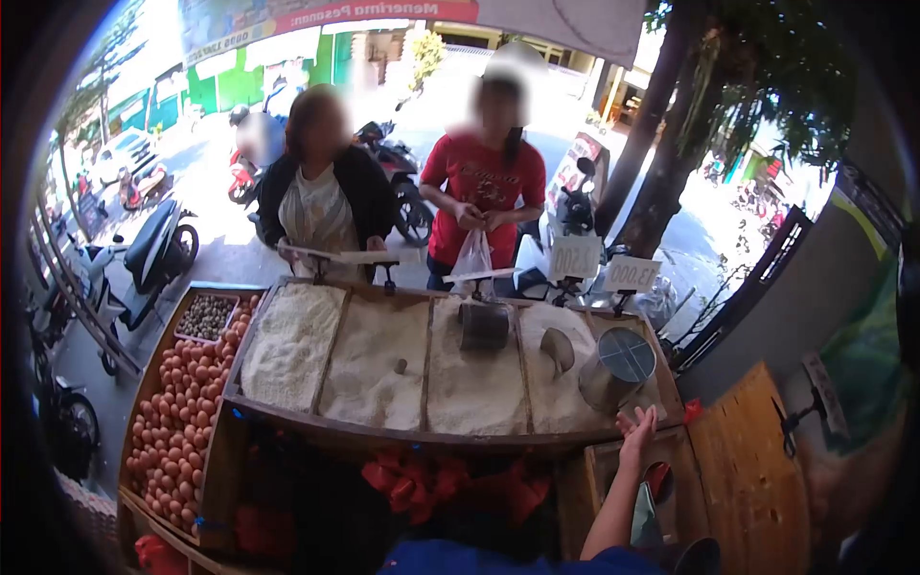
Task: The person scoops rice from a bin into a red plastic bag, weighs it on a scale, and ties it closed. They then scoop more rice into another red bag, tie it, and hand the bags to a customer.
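blue shirt (pixel 479 558) at the bottom edge; from it the bare forearm runs up to the right hand (pixel 638 427), fingers spread and empty, at the near right corner of the wooden rice bin (pixel 422 436); the metal measuring can (pixel 618 369) sits just beyond the fingertips, tilted, mouth facing up and away; whether they touch, cannot tell; left hand out of view.

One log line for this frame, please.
right hand: open, near metal can | left hand: out of view | rice bins: filled | person in red: holding bag
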`<state>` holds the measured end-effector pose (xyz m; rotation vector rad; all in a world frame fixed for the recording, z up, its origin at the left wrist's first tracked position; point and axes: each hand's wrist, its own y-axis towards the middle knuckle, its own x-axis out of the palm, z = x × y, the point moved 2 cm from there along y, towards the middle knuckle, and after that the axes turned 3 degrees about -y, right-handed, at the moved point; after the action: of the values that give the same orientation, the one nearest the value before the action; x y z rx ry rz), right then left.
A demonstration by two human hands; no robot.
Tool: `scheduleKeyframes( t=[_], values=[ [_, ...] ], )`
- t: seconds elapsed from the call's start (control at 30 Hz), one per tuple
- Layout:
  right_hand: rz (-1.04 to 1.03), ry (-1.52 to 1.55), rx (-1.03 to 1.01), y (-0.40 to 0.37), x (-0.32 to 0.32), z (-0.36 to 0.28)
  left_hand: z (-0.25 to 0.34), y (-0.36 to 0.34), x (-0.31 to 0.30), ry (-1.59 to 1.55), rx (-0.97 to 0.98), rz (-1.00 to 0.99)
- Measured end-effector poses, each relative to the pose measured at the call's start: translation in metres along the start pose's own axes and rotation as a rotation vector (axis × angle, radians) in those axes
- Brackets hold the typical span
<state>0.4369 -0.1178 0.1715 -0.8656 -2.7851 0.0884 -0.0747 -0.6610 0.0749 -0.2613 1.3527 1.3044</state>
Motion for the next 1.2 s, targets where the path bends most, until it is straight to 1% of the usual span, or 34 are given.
scheduleKeyframes(
  t=[0.03, 0.07, 0.1, 0.13, 0.17, 0.2, 0.23, 0.27, 0.3, 0.33, 0.37, 0.4, 0.43, 0.47, 0.5, 0.53, 0.6, 0.63, 0.67, 0.73, 0.77, 0.8, 0.83, 0.87, 0.9, 0.93, 1.0, 1.07, 1.1, 1.13, 1.17, 1.2],
  values=[
    [-0.013, -0.046, 0.028, 0.024, 0.007, 0.001, 0.024, 0.014, 0.024, -0.039, -0.025, 0.003],
    [0.019, -0.1, 0.022, 0.053, 0.018, 0.002, 0.048, 0.031, 0.05, -0.081, -0.048, 0.016],
    [0.058, -0.133, 0.016, 0.076, 0.025, 0.006, 0.099, 0.05, 0.075, -0.131, -0.055, 0.045],
    [0.06, -0.129, 0.036, 0.095, 0.03, 0.008, 0.183, 0.093, 0.084, -0.317, -0.023, 0.008],
    [0.078, -0.223, 0.079, 0.116, 0.034, 0.009, 0.251, 0.127, 0.104, -0.541, 0.035, -0.058],
    [0.09, -0.318, 0.113, 0.136, 0.042, 0.011, 0.304, 0.153, 0.141, -0.713, 0.151, -0.148],
    [0.08, -0.388, 0.135, 0.149, 0.048, 0.012, 0.359, 0.176, 0.17, -0.826, 0.29, -0.247],
    [0.172, -0.526, 0.07, 0.161, 0.049, 0.018, 0.412, 0.191, 0.209, -0.833, 0.393, -0.309],
    [0.26, -0.673, -0.004, 0.172, 0.048, 0.023, 0.462, 0.2, 0.242, -0.955, 0.274, -0.57],
    [0.235, -0.663, 0.025, 0.161, 0.055, 0.013, 0.503, 0.197, 0.299, -0.965, 0.325, -0.531],
    [0.221, -0.804, -0.203, 0.22, 0.019, 0.071, 0.54, 0.187, 0.35, -0.94, 0.269, -0.56],
    [0.11, -0.663, -0.07, 0.211, 0.023, 0.068, 0.574, 0.185, 0.381, -0.916, 0.218, -0.582],
    [0.105, -0.604, -0.126, 0.204, 0.027, 0.065, 0.6, 0.189, 0.387, -0.921, 0.195, -0.551],
    [0.124, -0.573, -0.04, 0.177, 0.044, 0.039, 0.62, 0.186, 0.391, -0.856, 0.014, -0.71],
    [0.139, -0.592, -0.028, 0.159, 0.056, 0.019, 0.63, 0.179, 0.397, -0.774, -0.163, -0.883],
    [0.166, -0.616, -0.007, 0.153, 0.06, 0.01, 0.636, 0.173, 0.408, -0.759, -0.171, -0.898],
    [0.189, -0.679, -0.016, 0.202, 0.015, 0.058, 0.643, 0.163, 0.429, -0.803, -0.281, -0.703],
    [0.204, -0.727, -0.036, 0.219, -0.005, 0.074, 0.647, 0.167, 0.407, -0.835, -0.286, -0.746],
    [0.202, -0.748, -0.028, 0.224, -0.013, 0.076, 0.645, 0.163, 0.396, -0.822, -0.301, -0.759],
    [0.115, -0.606, 0.05, 0.225, -0.017, 0.064, 0.638, 0.161, 0.385, -1.084, -0.502, -0.753],
    [0.11, -0.643, 0.177, 0.209, 0.002, 0.036, 0.63, 0.163, 0.384, -1.082, -0.525, -0.746],
    [0.094, -0.664, 0.173, 0.205, 0.017, 0.03, 0.619, 0.161, 0.383, -1.209, -0.566, -0.796],
    [0.128, -0.729, -0.262, 0.201, 0.029, 0.018, 0.608, 0.157, 0.38, -1.338, -0.608, -0.843],
    [0.15, -0.765, -0.702, 0.195, 0.036, 0.006, 0.601, 0.16, 0.364, -1.334, -0.639, -0.837],
    [0.137, -1.09, -0.747, 0.2, 0.027, -0.002, 0.593, 0.165, 0.349, -1.484, -0.781, -0.886],
    [0.119, -1.108, -0.753, 0.201, 0.027, -0.015, 0.587, 0.174, 0.329, -1.636, -0.924, -0.93],
    [0.099, -0.998, -0.604, 0.196, 0.037, -0.045, 0.568, 0.192, 0.299, -1.702, -0.99, -0.966],
    [0.096, -0.877, -0.456, 0.184, 0.053, -0.074, 0.549, 0.206, 0.279, -1.933, -1.129, -1.109],
    [0.098, -0.812, -0.38, 0.177, 0.06, -0.086, 0.537, 0.212, 0.275, -1.93, -1.158, -1.049],
    [0.101, -0.747, -0.304, 0.17, 0.064, -0.096, 0.526, 0.221, 0.265, -1.932, -1.164, -1.055],
    [0.107, -0.752, -0.307, 0.168, 0.065, -0.108, 0.515, 0.233, 0.253, -2.004, -1.19, -1.007],
    [-0.022, -0.542, -0.207, 0.168, 0.066, -0.117, 0.502, 0.242, 0.247, -2.075, -1.214, -0.959]
  ],
)
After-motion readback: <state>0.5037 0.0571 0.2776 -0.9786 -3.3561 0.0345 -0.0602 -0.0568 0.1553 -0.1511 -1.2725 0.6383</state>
